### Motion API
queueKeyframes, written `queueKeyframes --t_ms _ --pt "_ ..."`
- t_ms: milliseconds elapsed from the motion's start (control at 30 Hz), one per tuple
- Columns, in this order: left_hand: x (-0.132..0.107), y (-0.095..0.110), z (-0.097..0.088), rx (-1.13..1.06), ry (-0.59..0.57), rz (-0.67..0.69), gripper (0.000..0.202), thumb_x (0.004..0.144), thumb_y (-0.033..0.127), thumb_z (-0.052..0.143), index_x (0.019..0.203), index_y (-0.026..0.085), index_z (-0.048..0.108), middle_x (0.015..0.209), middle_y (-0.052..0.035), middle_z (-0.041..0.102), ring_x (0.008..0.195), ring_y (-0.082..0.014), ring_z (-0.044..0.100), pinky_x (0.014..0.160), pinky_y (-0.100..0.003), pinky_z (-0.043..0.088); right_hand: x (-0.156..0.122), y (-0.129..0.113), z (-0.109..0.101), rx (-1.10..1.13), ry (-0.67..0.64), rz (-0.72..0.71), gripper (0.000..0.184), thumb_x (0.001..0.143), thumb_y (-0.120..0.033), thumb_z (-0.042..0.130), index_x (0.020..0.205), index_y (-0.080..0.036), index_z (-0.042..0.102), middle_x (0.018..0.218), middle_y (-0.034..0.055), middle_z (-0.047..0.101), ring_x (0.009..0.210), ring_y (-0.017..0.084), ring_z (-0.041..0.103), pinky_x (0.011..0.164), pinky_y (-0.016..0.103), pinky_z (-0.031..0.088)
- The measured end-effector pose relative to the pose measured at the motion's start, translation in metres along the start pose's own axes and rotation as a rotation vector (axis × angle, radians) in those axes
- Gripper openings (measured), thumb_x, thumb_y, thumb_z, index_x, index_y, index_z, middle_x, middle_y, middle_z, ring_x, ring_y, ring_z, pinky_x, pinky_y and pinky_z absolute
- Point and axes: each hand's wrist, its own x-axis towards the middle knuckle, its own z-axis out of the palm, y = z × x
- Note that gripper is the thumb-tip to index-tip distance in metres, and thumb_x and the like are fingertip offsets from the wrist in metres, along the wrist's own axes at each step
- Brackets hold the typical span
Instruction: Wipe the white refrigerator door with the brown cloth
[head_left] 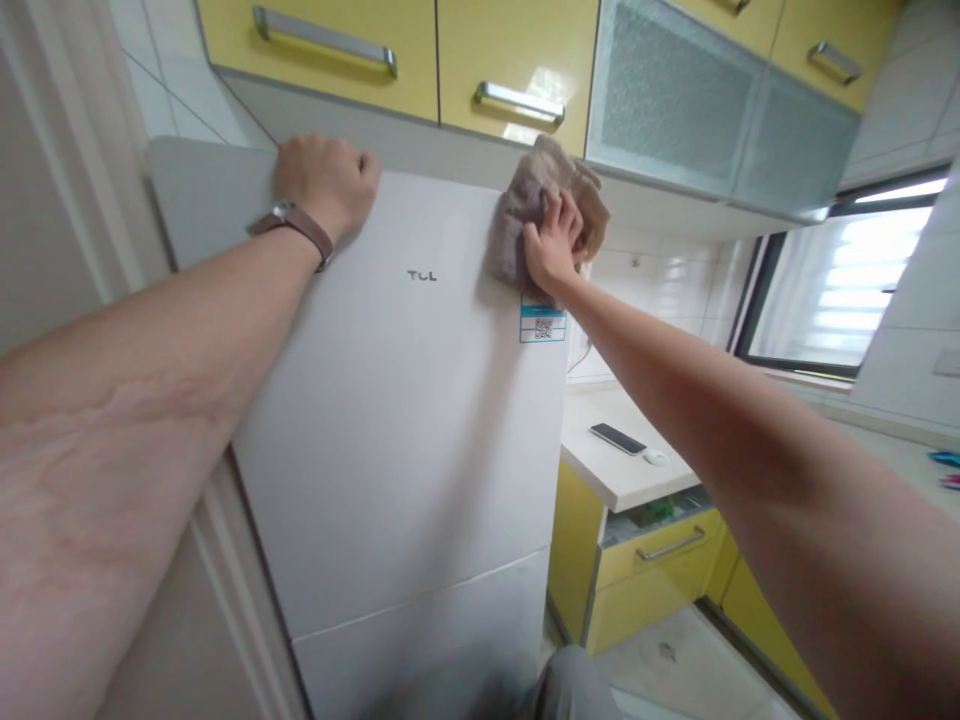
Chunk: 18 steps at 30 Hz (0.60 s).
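A white refrigerator (pixel 390 430) with TCL lettering fills the middle of the head view. My left hand (pixel 328 185), with a brown-strapped watch (pixel 296 228) on its wrist, is closed at the refrigerator's top edge; its fingers curl over that edge and are mostly hidden. At the upper right corner of the door, my right hand (pixel 553 240) presses a bunched grey-brown cleaning cloth (pixel 517 215), with its fingers dug into the folds. Just below the cloth, a blue-edged sticker with a QR code (pixel 543 328) is partly covered.
Yellow wall cabinets (pixel 510 50) with metal handles hang low above the refrigerator. To the right, a white countertop (pixel 600 475) carries a phone (pixel 617 438) and a small white object (pixel 655 458). Beneath it is a yellow drawer (pixel 652 565). A window (pixel 847 290) stands farther right.
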Motion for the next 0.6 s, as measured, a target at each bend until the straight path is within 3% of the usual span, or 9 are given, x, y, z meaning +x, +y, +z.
queueKeyframes --t_ms 67,133,333,467,600 --pt "0.000 0.000 -0.002 -0.021 -0.058 -0.032 0.071 0.107 0.044 0.021 0.135 -0.002 0.068 0.136 -0.0258 0.067 0.118 -0.0339 0.062 0.099 -0.050 0.043 0.032 -0.020 -0.004 -0.058 -0.028 -0.002 0.055 0.106 -0.044 0.019 0.157 -0.029 0.029 0.161 0.0179 0.028 0.149 0.039 0.025 0.105 0.076 0.036" --pt "0.001 0.000 -0.003 -0.040 -0.105 -0.055 0.075 0.108 0.050 0.018 0.139 0.001 0.065 0.142 -0.0229 0.065 0.121 -0.0331 0.059 0.104 -0.049 0.038 0.035 -0.035 -0.008 -0.112 -0.018 -0.017 0.054 0.107 -0.047 0.016 0.153 -0.028 0.036 0.155 0.0179 0.036 0.147 0.038 0.029 0.106 0.075 0.035" --pt "0.002 0.001 -0.002 -0.039 -0.094 -0.045 0.076 0.108 0.052 0.019 0.136 0.001 0.069 0.136 -0.0215 0.069 0.123 -0.0313 0.059 0.102 -0.044 0.038 -0.017 -0.052 -0.019 -0.100 0.108 0.000 0.054 0.110 -0.042 0.017 0.148 -0.014 0.043 0.151 0.0215 0.041 0.139 0.034 0.033 0.111 0.071 0.029" --pt "0.000 0.002 -0.003 -0.040 -0.059 -0.053 0.069 0.107 0.045 0.024 0.136 0.002 0.069 0.135 -0.0212 0.070 0.120 -0.0305 0.061 0.099 -0.045 0.042 -0.045 -0.062 -0.017 -0.129 0.080 0.021 0.055 0.110 -0.038 0.020 0.155 -0.011 0.036 0.159 0.0233 0.033 0.144 0.032 0.027 0.115 0.065 0.025" --pt "0.000 0.002 -0.003 -0.034 -0.005 0.001 0.065 0.105 0.038 0.028 0.129 -0.005 0.070 0.128 -0.0259 0.072 0.118 -0.0326 0.066 0.096 -0.048 0.046 -0.080 -0.065 -0.003 -0.142 0.027 -0.077 0.059 0.107 -0.039 0.026 0.161 -0.016 0.032 0.164 0.0203 0.028 0.148 0.035 0.025 0.115 0.067 0.025"
